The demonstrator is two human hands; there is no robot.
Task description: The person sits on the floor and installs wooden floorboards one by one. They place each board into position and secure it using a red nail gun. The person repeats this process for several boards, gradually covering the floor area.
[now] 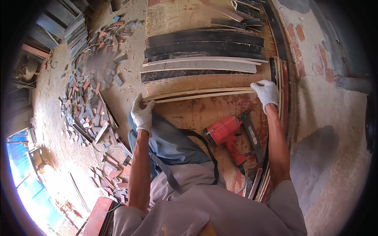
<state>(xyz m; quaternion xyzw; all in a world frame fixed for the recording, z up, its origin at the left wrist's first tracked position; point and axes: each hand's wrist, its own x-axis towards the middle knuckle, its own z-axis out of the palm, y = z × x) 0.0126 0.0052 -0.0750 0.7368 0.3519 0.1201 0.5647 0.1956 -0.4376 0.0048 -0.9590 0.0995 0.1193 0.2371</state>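
Note:
My left hand (141, 114), in a pale knitted work glove, is closed around the left end of a few thin wooden strips (201, 94) held together on edge. At their other end my right hand (266, 93), gloved the same way, grips the strips beside a long upright row of boards (284, 90). The strips span crosswise in front of my knees, just above a stained plywood panel (177, 112). A red and black nail gun (228, 135) lies on this panel between my leg and my right forearm.
Beyond the strips lie several dark-faced planks (204, 49) side by side. More short pieces (244, 17) sit at the far right. Small wood offcuts (92, 78) are heaped on the floor to the left. A patchy wall (311, 47) runs along the right.

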